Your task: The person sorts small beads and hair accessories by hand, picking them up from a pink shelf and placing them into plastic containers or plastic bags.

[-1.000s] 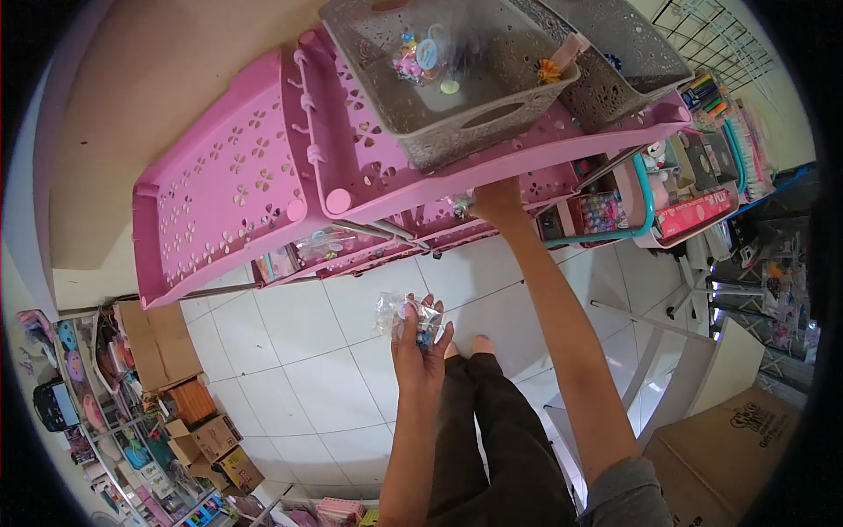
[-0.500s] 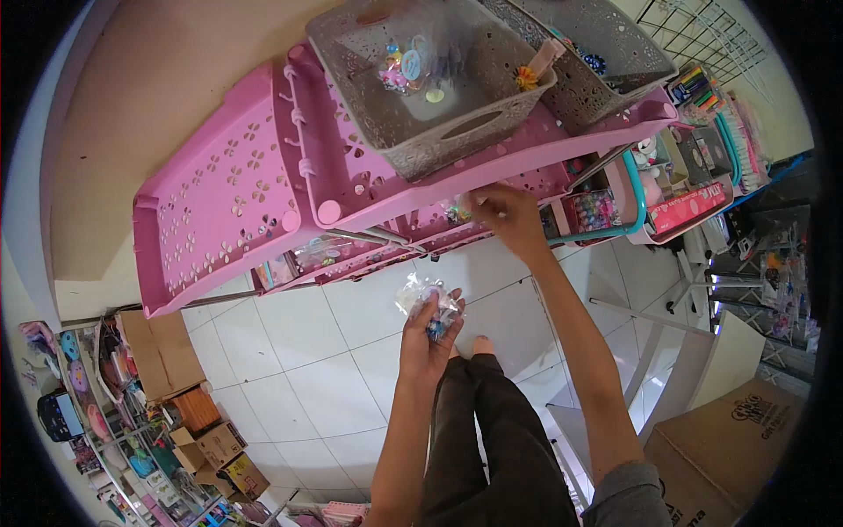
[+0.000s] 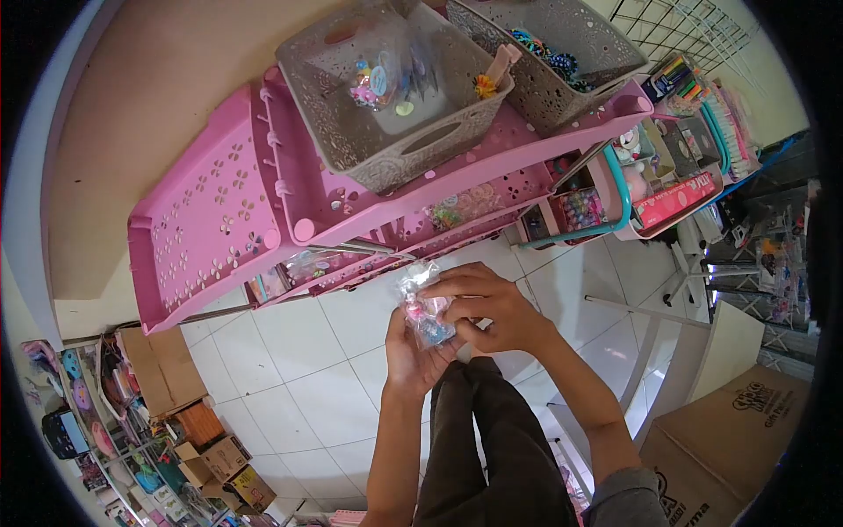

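Observation:
My left hand point(image 3: 414, 358) is closed around small clear plastic packets point(image 3: 423, 312) with pink and blue bits inside, held above the floor in front of the pink shelf rack. Over them comes my right hand point(image 3: 496, 309), its fingers bent and its fingertips at the packets' right side, gripping there. The exact contents of the packets are too small to make out. Beyond both hands, more clear packets point(image 3: 465, 207) lie on the lower tier of the pink rack point(image 3: 421, 195).
Two grey-brown plastic baskets point(image 3: 413, 160) stand on the rack's top, with small packaged items inside. To the right is a teal-handled cart point(image 3: 625, 189) full of goods. Cardboard boxes point(image 3: 224, 452) sit at lower left, and a large carton point(image 3: 729, 439) at lower right.
My right hand has come back from the rack's lower tier to the packets in my left hand. The view has shifted slightly, and the packets on that tier now show.

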### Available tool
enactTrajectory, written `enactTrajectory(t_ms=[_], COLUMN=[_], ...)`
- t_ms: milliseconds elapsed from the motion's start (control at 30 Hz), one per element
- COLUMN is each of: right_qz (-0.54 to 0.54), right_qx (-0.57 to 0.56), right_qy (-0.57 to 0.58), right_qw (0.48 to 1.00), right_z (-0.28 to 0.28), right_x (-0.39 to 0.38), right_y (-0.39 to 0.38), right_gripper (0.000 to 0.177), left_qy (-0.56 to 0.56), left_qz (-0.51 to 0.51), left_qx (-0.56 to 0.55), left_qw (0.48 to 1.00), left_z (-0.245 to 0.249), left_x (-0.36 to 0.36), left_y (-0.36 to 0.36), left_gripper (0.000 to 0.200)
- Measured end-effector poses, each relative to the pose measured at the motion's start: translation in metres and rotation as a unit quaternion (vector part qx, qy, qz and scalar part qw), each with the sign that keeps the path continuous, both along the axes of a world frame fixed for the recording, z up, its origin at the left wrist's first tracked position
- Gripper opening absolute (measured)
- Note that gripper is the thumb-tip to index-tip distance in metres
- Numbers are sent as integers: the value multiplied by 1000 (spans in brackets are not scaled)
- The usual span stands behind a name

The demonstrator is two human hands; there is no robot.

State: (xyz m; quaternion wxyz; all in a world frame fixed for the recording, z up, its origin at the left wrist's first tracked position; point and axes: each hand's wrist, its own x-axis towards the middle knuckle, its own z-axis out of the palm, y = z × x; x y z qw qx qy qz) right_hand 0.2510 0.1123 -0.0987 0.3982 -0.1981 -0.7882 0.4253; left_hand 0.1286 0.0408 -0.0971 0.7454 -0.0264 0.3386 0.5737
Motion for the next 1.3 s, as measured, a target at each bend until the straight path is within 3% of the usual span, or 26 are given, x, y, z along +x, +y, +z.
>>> enactTrajectory(t_ms=[167, 233, 267, 333, 367, 433, 500, 533, 600, 700, 833, 1033, 1100, 1200, 1300], right_qz=[-6, 3, 4, 23, 24, -186, -288, -288, -321, -329, -289, -316, -277, -283, -312], right_qx=[16, 33, 33, -120, -119, -172, 31, 30, 169, 191, 181, 103, -109, -170, -159], right_qy=[-20, -39, -41, 41, 38, 9, -147, -147, -361, -426, -418, -259, -67, -55, -53], right_qw=[1000, 999, 999, 992, 992, 967, 946, 946, 859, 821, 842, 907, 952, 942, 935], right_z=[-7, -5, -10, -33, -42, -59, -92, -96, -104, -122, -124, -117, -115, -108, -109], right_x=[1, 3, 4, 7, 5, -5, -16, -20, -26, -28, -17, -7, -5, 1, 5], right_y=[-3, -2, -1, 5, 11, 30, 67, 78, 94, 104, 112, 109, 110, 108, 109], right_gripper=[17, 19, 19, 19, 19, 23, 28, 28, 32, 28, 17, 11, 10, 13, 17], left_qy=[-34, 104, 102, 4, 2, 32, 44, 58, 63, 67, 64, 100, 98, 93, 82], left_qz=[17, -21, -20, 8, 9, 28, 32, 34, 47, 66, 74, 93, 90, 86, 92], left_qx=[7, 11, 11, -20, -19, -61, -65, -71, -73, -71, -68, -78, -76, -62, -60], left_qw=[999, 994, 995, 1000, 1000, 997, 996, 995, 994, 993, 993, 988, 988, 990, 991], left_z=[1, -10, -13, -16, -18, -20, -20, -20, -21, -25, -27, -31, -35, -45, -48], left_x=[2, 3, 2, 2, 3, 5, 3, 2, 2, -1, -1, 4, 5, 7, 10], left_y=[-2, -6, -7, -9, -9, -11, -12, -13, -15, -19, -21, -21, -18, -14, -12], left_gripper=[45, 35, 35, 28, 28, 23, 22, 21, 21, 23, 25, 24, 24, 26, 28])
